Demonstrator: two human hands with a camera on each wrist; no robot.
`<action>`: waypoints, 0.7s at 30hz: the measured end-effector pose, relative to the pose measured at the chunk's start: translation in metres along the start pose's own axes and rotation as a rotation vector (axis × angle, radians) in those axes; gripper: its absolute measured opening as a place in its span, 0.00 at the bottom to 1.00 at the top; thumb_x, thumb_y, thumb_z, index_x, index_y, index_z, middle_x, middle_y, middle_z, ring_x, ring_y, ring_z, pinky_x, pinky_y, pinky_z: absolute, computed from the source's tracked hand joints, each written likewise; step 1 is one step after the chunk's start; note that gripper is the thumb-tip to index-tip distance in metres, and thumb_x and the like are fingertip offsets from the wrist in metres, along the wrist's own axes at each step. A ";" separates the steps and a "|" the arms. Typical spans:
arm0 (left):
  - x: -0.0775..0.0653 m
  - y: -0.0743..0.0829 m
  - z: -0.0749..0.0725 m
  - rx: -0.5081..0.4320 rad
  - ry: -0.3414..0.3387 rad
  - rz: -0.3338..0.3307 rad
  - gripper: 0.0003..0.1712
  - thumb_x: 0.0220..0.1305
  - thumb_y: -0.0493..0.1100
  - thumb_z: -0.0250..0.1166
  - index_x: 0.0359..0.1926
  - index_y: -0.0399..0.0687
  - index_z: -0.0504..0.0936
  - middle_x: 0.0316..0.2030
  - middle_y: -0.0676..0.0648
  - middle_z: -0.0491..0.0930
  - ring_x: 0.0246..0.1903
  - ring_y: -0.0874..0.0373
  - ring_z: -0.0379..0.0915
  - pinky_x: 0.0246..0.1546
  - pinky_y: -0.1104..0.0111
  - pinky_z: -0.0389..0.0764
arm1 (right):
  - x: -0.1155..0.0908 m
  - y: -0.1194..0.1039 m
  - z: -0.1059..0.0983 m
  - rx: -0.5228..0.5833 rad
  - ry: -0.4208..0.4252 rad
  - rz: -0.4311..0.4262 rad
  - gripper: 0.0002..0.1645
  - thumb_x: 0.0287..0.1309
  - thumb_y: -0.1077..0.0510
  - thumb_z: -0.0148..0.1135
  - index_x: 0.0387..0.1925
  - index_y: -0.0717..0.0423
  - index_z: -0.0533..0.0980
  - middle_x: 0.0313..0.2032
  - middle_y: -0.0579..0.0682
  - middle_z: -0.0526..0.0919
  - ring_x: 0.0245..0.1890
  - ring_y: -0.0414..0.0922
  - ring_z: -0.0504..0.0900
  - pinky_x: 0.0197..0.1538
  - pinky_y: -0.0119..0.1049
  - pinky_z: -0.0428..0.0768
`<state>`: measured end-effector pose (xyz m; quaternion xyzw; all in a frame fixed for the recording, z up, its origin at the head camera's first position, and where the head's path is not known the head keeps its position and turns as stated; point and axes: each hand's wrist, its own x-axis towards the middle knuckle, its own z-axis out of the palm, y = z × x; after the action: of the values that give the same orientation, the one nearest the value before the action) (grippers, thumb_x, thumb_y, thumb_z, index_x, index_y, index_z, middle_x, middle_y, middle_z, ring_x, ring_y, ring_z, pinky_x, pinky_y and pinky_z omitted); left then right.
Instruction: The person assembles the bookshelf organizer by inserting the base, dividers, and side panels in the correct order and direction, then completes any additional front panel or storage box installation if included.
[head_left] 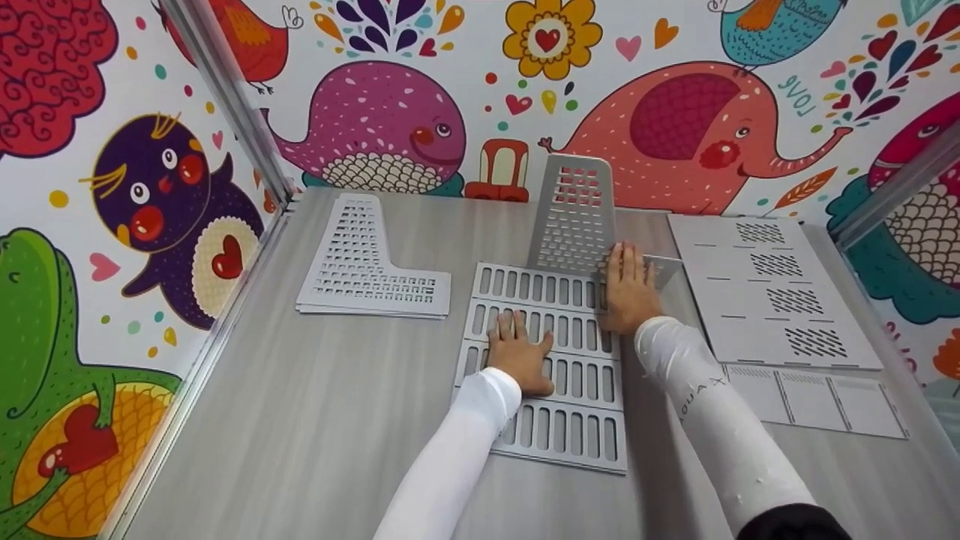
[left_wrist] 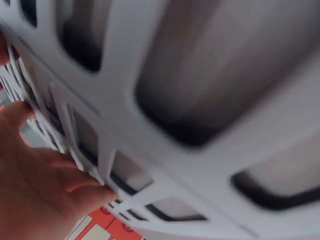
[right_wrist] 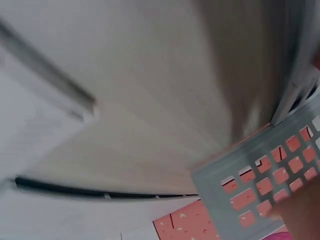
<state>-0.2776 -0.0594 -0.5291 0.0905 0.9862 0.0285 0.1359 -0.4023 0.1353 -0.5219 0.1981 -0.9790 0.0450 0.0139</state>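
Note:
A grey panel with rows of long rounded slots [head_left: 585, 405] lies flat on the table. My left hand [head_left: 521, 356] rests on it with fingers spread, and the left wrist view shows straight fingers [left_wrist: 92, 197] along its slotted face [left_wrist: 120, 100]. At its far edge stands an upright L-shaped panel [head_left: 577, 229] full of small square holes. My right hand [head_left: 631, 296] touches where the two panels meet, fingers extended forward against the upright one. Its thumb is hidden. In the right wrist view, part of that hand blurs in front of the holed panel [right_wrist: 215, 190].
At the left lie stacked L-shaped perforated panels [head_left: 367, 262]. To the right are a large panel with hatched cutouts [head_left: 750, 300] and a smaller sectioned panel [head_left: 814, 401]. Printed walls [head_left: 480, 90] close off the table [head_left: 337, 420] at the back and sides.

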 end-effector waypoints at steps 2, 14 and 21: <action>0.000 0.001 -0.001 -0.004 0.001 -0.003 0.51 0.48 0.68 0.63 0.72 0.68 0.54 0.72 0.29 0.46 0.71 0.29 0.42 0.66 0.41 0.56 | -0.002 0.001 0.000 -0.001 0.029 0.016 0.78 0.28 0.51 0.75 0.71 0.69 0.34 0.72 0.73 0.36 0.73 0.67 0.37 0.70 0.68 0.39; -0.004 -0.003 0.009 0.030 -0.013 -0.013 0.51 0.47 0.71 0.61 0.72 0.71 0.53 0.73 0.31 0.47 0.71 0.31 0.43 0.66 0.43 0.58 | -0.022 0.034 0.018 0.423 -0.272 0.545 1.00 0.20 0.29 0.78 0.63 0.68 0.10 0.67 0.68 0.11 0.71 0.63 0.17 0.70 0.66 0.34; 0.000 -0.001 0.005 0.041 0.029 -0.003 0.51 0.46 0.71 0.62 0.72 0.71 0.55 0.72 0.31 0.49 0.71 0.30 0.44 0.66 0.43 0.58 | -0.012 0.041 0.014 0.501 -0.320 0.506 0.99 0.25 0.33 0.78 0.60 0.67 0.06 0.66 0.63 0.06 0.71 0.60 0.16 0.62 0.73 0.23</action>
<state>-0.2765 -0.0598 -0.5336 0.0914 0.9885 0.0093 0.1198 -0.4074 0.1767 -0.5395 -0.0481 -0.9454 0.2532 -0.1994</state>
